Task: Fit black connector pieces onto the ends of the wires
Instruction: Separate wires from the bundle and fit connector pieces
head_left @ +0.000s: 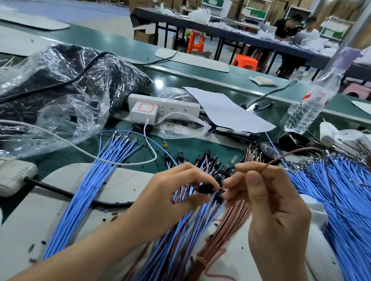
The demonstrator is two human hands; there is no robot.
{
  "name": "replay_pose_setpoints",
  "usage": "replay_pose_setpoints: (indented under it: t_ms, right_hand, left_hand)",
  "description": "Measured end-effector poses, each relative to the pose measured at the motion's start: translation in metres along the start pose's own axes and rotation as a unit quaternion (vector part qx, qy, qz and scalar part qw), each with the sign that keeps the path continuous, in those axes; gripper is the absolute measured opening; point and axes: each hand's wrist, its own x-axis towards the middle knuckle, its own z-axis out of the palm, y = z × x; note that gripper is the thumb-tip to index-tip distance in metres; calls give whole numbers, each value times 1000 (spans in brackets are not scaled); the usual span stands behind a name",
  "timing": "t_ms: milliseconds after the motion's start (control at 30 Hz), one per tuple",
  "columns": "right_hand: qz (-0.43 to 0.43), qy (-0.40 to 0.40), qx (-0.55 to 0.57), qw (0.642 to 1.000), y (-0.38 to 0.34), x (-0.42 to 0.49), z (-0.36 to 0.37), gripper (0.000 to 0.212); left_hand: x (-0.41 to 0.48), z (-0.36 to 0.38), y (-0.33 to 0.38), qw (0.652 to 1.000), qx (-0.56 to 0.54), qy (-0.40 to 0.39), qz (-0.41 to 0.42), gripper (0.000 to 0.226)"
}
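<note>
My left hand pinches a small black connector piece between thumb and fingertips. My right hand pinches a brown wire that arcs up and to the right; its tip meets the connector. Under my hands lies a pile of blue and brown wires with black connectors fitted. A bundle of bare-ended blue wires fans out to the left. A bundle of brown wires tied with a yellow band lies below my right hand.
A large heap of blue wires fills the right. A clear plastic bag of black parts sits at the left, with a white power strip, a charger, a sheet of paper and a water bottle behind. People sit at a far table.
</note>
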Motion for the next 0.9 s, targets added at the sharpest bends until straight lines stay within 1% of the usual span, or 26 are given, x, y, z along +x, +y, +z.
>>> replay_pose_setpoints:
  t_ms: [133, 200, 233, 300, 367, 433, 500, 533, 600, 700, 733, 833, 900]
  right_hand:
    - [-36, 67, 11, 997, -1, -2, 1, 11]
    - [-50, 82, -18, 995, 0, -2, 0, 9]
    - [-47, 73, -35, 996, 1, -3, 1, 13]
    - [-41, 32, -72, 996, 4, -6, 6, 19]
    - [-52, -10, -118, 992, 6, -10, 13, 16]
    - [-49, -27, -120, 991, 8, -14, 19, 10]
    - [-42, -24, -108, 993, 10, -16, 22, 17]
    - [-49, -20, -117, 992, 11, -17, 22, 19]
    - [-72, -12, -140, 988, 12, -18, 22, 19]
    - [-111, 13, -169, 979, 11, -17, 18, 15]
    - [-119, 18, -178, 977, 11, -16, 18, 15]
    - [-128, 15, -184, 974, 11, -17, 16, 19]
    - [-128, 5, -177, 976, 12, -18, 17, 17]
  left_hand:
    - [1, -2, 1, 998, -22, 49, 18, 20]
    - [0, -3, 1, 998, -28, 56, 22, 16]
    - [1, -3, 2, 998, -26, 58, 27, 15]
    - [1, -4, 3, 997, -15, 65, 43, 16]
    - [1, -3, 5, 995, -7, 70, 68, 18]
    - [0, -2, 5, 994, -2, 77, 80, 22]
    - [0, -3, 4, 994, -3, 80, 80, 26]
    - [-1, -3, 4, 994, -4, 77, 77, 24]
    - [-1, -2, 5, 996, -24, 64, 60, 20]
    - [-2, 0, 6, 995, -89, 51, 8, 21]
    - [-2, 1, 4, 994, -102, 50, -1, 18]
    - [-1, 0, -1, 996, -63, 64, 19, 8]
    - [-1, -1, -2, 996, -44, 71, 34, 7]
